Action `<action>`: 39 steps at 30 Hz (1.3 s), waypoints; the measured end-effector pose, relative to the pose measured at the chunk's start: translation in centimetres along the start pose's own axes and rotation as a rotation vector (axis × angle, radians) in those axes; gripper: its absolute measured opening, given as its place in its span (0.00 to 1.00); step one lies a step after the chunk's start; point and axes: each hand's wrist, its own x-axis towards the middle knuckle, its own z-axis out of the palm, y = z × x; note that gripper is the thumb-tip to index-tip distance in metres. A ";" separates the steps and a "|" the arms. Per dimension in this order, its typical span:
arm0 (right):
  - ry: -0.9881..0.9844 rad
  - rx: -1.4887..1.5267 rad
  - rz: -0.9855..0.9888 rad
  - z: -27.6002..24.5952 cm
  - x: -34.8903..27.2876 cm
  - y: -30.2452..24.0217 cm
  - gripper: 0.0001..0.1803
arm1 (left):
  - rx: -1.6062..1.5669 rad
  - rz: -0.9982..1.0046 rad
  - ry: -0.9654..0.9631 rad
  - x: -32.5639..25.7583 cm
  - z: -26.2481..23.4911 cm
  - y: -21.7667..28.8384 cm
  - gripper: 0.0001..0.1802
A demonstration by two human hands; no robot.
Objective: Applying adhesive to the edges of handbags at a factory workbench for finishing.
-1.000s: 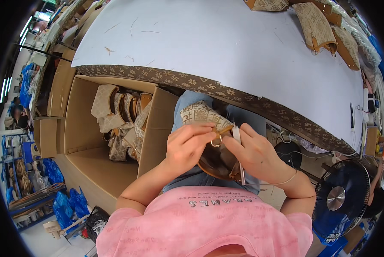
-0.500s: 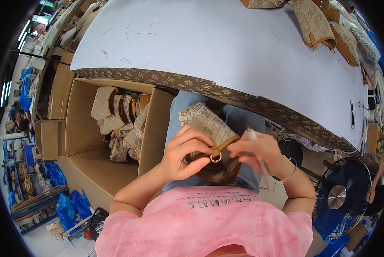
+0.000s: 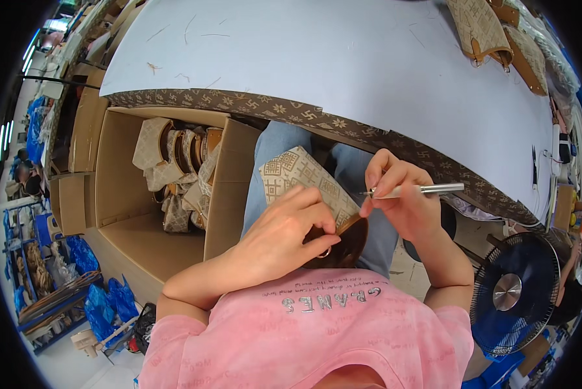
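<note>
Landmark: the open cardboard box [image 3: 151, 249]. The patterned bag [image 3: 304, 178] lies to the right of the box, on the wearer's lap, its brown-edged opening toward the body. Left hand [image 3: 291, 223]: thumb and forefinger pinch the bag's rim beside a metal ring [image 3: 325, 253]. Right hand [image 3: 401, 194], farther right of the box: fingers pinch a slim pen-like tool [image 3: 443, 188].

Change: half a second ago the right hand was at the rim, tool tilted back; it is now raised, tool crosswise, tip toward the bag. Judged effect: the left hand alone steadies the bag, and the tool is ready in the grip.

Count: one bag in hand, one tool, one ring visible; inside the box, several overlapping bags [image 3: 153, 149], exact number indeterminable; one fan [image 3: 506, 292], far right of the box.
</note>
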 end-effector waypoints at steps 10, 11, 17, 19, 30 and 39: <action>-0.007 -0.152 0.173 0.2 -2.1 -0.1 0.06 | -0.311 -0.134 0.203 -0.6 1.6 -1.6 0.07; 0.006 -0.151 0.162 0.3 -2.1 0.0 0.07 | -0.356 -0.157 0.208 -0.7 1.7 -1.7 0.07; -0.037 -0.188 0.132 0.6 -2.2 0.4 0.08 | -0.418 -0.215 0.173 -1.1 1.1 -1.8 0.09; -0.020 -0.114 0.089 0.3 -2.2 0.3 0.07 | -0.311 -0.179 0.168 -1.0 0.8 -1.0 0.09; 0.035 -0.111 0.096 1.5 -2.2 -0.5 0.07 | -0.088 -0.077 0.072 -1.1 0.7 -0.1 0.08; -0.077 -0.373 0.104 1.7 -2.6 0.7 0.09 | -0.349 -0.130 0.258 -2.4 2.2 -1.7 0.06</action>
